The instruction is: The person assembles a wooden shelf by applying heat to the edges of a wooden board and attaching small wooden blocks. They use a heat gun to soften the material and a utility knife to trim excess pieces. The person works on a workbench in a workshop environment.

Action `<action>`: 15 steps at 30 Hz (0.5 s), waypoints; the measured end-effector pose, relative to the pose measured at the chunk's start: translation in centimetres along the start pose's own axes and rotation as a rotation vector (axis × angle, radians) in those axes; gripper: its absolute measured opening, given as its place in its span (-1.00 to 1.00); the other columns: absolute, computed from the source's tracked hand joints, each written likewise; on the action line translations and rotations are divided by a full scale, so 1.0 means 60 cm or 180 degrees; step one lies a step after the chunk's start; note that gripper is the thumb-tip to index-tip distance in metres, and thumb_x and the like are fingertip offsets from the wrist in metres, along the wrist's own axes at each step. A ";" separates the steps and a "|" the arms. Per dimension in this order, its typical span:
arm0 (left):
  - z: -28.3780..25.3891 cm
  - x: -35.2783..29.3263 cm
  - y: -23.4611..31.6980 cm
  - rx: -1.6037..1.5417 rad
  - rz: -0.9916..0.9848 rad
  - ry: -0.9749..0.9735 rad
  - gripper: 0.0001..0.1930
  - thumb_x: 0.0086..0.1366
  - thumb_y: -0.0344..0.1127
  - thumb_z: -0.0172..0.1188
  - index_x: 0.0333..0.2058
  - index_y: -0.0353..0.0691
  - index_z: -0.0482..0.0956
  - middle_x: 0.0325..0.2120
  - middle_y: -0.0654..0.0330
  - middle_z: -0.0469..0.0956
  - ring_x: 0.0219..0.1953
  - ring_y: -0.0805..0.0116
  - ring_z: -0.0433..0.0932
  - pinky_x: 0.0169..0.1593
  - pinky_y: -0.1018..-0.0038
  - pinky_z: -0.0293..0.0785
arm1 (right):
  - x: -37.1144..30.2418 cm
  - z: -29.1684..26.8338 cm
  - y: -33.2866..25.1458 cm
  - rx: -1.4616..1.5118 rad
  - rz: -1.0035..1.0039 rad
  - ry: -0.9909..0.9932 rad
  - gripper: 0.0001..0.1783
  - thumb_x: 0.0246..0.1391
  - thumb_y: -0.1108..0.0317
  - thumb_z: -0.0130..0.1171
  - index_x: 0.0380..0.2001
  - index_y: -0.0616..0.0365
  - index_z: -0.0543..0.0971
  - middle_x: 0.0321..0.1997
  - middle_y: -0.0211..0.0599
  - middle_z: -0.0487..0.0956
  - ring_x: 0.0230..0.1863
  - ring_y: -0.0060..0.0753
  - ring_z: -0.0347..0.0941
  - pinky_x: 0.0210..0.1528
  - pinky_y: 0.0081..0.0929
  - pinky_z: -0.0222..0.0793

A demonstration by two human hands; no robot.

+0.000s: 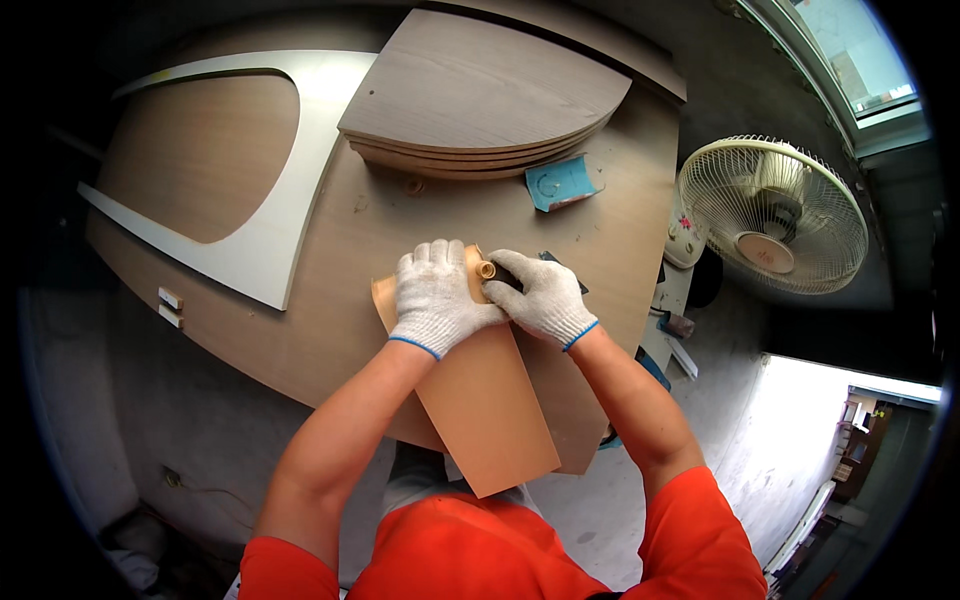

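A long tan sheet (490, 410) lies slanted across the table's near edge, its lower end jutting out toward my body. My left hand (437, 295), in a white knit glove with a blue cuff edge, rests flat on its upper part, fingers stretched out. Beside it, my right hand (540, 298), gloved alike, has thumb and fingers bent together at the sheet's upper right edge. Something dark shows between them, too hidden to name. A small curled tan roll (486, 270) stands right at those fingertips. Part of a dark flat piece (551, 259) sticks out behind the right hand.
Stacked curved wood-grain panels (480, 85) lie at the table's far side, with a blue scrap sheet (562, 184) before them. A white cut-out frame (300, 170) rests at left. To the right stands a fan (775, 215). Two small white blocks (170, 307) sit near the left edge.
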State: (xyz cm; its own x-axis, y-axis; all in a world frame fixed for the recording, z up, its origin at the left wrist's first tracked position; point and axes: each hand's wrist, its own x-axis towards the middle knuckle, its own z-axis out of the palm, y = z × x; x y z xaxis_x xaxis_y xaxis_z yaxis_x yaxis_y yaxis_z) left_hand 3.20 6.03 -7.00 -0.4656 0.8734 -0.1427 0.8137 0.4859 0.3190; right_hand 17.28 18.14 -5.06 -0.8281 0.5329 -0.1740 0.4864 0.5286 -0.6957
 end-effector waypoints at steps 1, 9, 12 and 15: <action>0.010 -0.002 -0.002 0.0053 0.0015 0.0067 -0.15 -0.07 0.43 0.50 -0.03 -0.17 0.58 -0.06 0.12 0.58 0.10 0.10 0.54 0.18 0.16 0.42 | -0.002 0.005 0.004 0.0051 -0.0001 0.0065 -0.53 0.25 0.05 0.35 0.14 0.02 0.71 -0.15 -0.02 0.79 -0.12 0.13 0.75 -0.02 -0.06 0.65; 0.017 -0.003 -0.004 0.0129 0.0002 0.0241 -0.09 -0.09 0.61 0.45 -0.10 -0.14 0.61 -0.12 0.16 0.59 0.04 0.17 0.55 0.13 0.21 0.41 | 0.022 0.015 0.004 0.0341 0.0215 0.0235 -0.52 0.22 0.04 0.38 0.13 0.03 0.72 -0.11 -0.01 0.80 -0.06 0.12 0.75 0.04 -0.10 0.65; 0.009 0.000 -0.001 0.0004 -0.0002 0.0086 -0.05 -0.09 0.64 0.43 -0.06 -0.16 0.63 -0.11 0.16 0.61 0.06 0.17 0.56 0.15 0.21 0.39 | 0.029 0.019 0.001 0.0619 0.0446 0.0426 -0.49 0.23 0.05 0.42 0.15 0.07 0.72 -0.07 0.02 0.79 -0.05 -0.03 0.79 0.08 -0.20 0.66; -0.004 -0.007 0.010 0.0110 0.0012 -0.0038 -0.07 -0.09 0.61 0.45 -0.05 -0.16 0.65 -0.10 0.14 0.65 0.13 0.13 0.56 0.20 0.18 0.39 | 0.098 0.034 0.000 0.0675 0.0549 0.1173 -0.49 0.25 0.02 0.40 0.13 0.09 0.73 -0.05 0.07 0.78 -0.01 0.03 0.77 0.11 -0.18 0.65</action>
State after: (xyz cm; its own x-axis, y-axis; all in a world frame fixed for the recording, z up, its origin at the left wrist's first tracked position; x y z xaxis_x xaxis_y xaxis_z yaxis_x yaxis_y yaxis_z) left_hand 3.78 5.91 -6.51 -0.4586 0.8754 -0.1528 0.8271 0.4833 0.2869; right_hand 11.83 19.90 -7.52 -0.5668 0.8211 -0.0669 0.5088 0.2851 -0.8123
